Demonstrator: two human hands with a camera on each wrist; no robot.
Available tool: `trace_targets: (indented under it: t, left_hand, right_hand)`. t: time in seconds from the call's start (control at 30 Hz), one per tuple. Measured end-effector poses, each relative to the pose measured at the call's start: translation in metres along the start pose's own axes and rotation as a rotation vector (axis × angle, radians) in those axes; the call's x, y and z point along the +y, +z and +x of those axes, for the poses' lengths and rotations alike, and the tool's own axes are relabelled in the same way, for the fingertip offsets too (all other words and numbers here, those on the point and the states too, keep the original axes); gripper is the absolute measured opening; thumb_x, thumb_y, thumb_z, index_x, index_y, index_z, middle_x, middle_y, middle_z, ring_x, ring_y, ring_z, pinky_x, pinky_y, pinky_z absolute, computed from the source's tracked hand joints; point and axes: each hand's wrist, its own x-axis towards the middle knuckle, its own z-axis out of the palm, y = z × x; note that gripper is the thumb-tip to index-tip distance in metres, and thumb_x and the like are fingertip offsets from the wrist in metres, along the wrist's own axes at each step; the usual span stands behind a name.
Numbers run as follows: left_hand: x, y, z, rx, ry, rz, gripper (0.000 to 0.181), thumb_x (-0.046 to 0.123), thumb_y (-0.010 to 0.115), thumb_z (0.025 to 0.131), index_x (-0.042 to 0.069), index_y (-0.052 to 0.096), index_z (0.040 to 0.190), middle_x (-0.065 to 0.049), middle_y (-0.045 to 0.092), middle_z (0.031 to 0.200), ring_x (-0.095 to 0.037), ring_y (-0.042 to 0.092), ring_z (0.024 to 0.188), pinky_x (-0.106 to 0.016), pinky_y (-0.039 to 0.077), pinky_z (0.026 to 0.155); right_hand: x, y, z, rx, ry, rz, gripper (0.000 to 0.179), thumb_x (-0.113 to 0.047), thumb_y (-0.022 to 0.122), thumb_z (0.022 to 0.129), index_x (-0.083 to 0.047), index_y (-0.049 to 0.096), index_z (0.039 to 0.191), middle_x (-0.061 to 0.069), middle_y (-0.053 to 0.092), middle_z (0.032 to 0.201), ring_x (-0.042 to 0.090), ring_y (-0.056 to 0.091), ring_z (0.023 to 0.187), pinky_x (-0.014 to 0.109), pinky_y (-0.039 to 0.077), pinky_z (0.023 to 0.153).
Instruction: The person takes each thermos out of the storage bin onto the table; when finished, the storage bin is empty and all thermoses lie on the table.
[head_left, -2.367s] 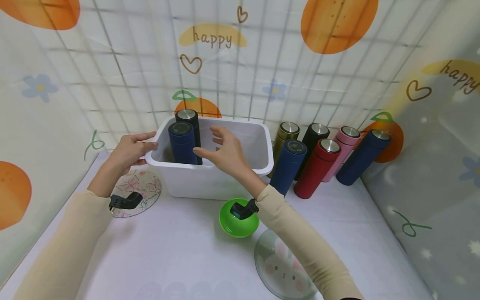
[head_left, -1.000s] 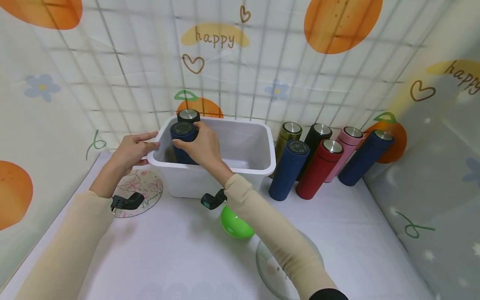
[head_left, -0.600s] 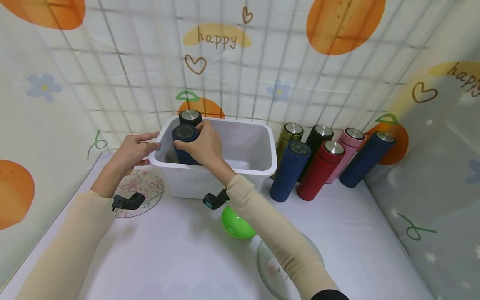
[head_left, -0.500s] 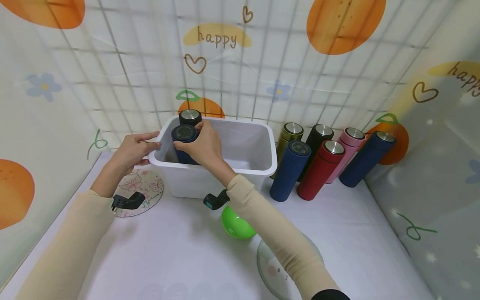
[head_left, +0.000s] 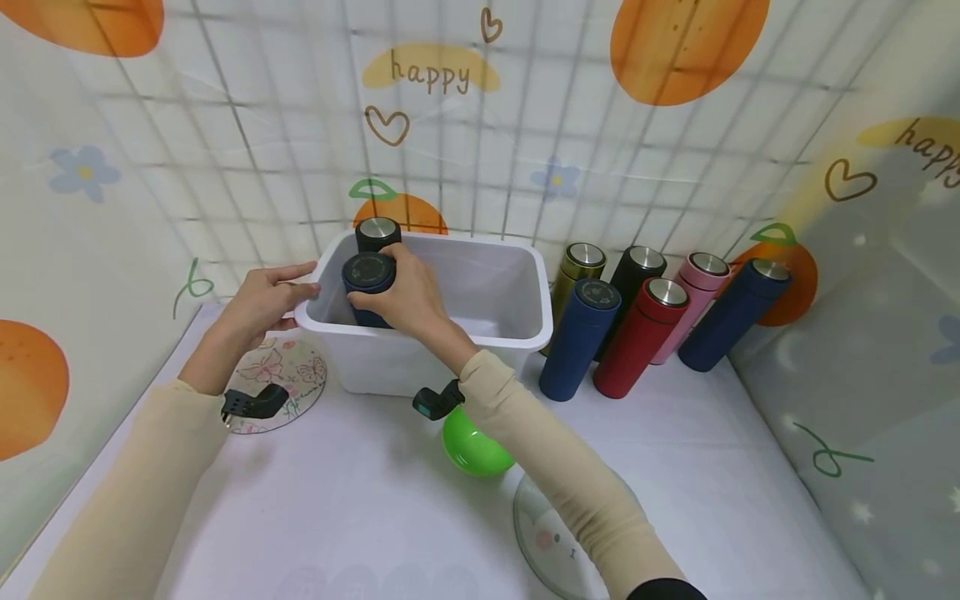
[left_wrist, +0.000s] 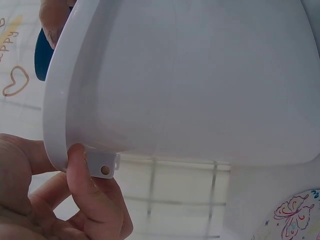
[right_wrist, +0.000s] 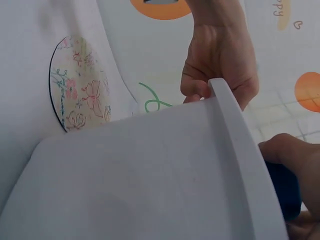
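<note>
A white plastic bin (head_left: 390, 367) stands at the back of the table. Inside its left end are a blue thermos bottle (head_left: 369, 271) and, behind it, a black one (head_left: 377, 229) with a silver lid. My right hand (head_left: 416, 292) grips the blue bottle near its top, thumb in front and fingers behind; the bin wall hides its base. In the right wrist view, the blue bottle (right_wrist: 284, 187) shows beyond the rim. My left hand (head_left: 262, 304) holds the bin's left rim; in the left wrist view, that hand (left_wrist: 95, 200) pinches it beside a small tab.
Right of the bin stand several thermos bottles: gold, black, blue (head_left: 581, 337), red (head_left: 641, 342), pink and a leaning dark blue one (head_left: 735, 317). In front are a green bowl (head_left: 474, 450) and a rabbit-print round mat (head_left: 543, 542). A floral round mat (head_left: 300, 375) lies left.
My right hand has moved left from over the bin's middle and taken hold of the blue bottle. The bottle's top has shifted slightly toward me. My left hand has stayed on the rim.
</note>
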Motion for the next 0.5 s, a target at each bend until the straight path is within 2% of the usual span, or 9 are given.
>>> trace_targets:
  t: [0.23, 0.37, 0.5]
  left_hand:
    - [-0.001, 0.001, 0.001, 0.003, -0.003, 0.006, 0.059, 0.027, 0.056, 0.102, 0.02, 0.035, 0.156, -0.024, 0.041, 0.151, -0.028, 0.051, 0.112, -0.025, 0.055, 0.068]
    - [-0.002, 0.0, 0.002, 0.0, -0.003, 0.0, 0.059, 0.028, 0.056, 0.102, 0.02, 0.036, 0.156, -0.025, 0.042, 0.15, -0.027, 0.052, 0.113, -0.026, 0.055, 0.069]
    - [-0.002, -0.001, 0.002, -0.006, -0.001, -0.006, 0.059, 0.028, 0.057, 0.102, 0.021, 0.035, 0.156, -0.025, 0.042, 0.15, -0.026, 0.052, 0.113, -0.026, 0.055, 0.07]
  right_hand:
    - [0.001, -0.005, -0.003, -0.047, -0.02, -0.019, 0.073, -0.035, 0.085, 0.081, -0.005, 0.054, 0.139, 0.007, 0.064, 0.125, 0.017, 0.06, 0.106, 0.023, 0.048, 0.086]
    - [0.002, -0.01, -0.007, -0.012, -0.028, 0.03, 0.072, -0.033, 0.085, 0.081, -0.002, 0.054, 0.138, 0.009, 0.064, 0.124, 0.017, 0.061, 0.104, 0.023, 0.049, 0.084]
    - [0.0, -0.016, -0.012, 0.032, -0.073, 0.069, 0.068, -0.031, 0.086, 0.08, -0.002, 0.056, 0.135, 0.008, 0.067, 0.117, 0.015, 0.062, 0.097, 0.023, 0.049, 0.08]
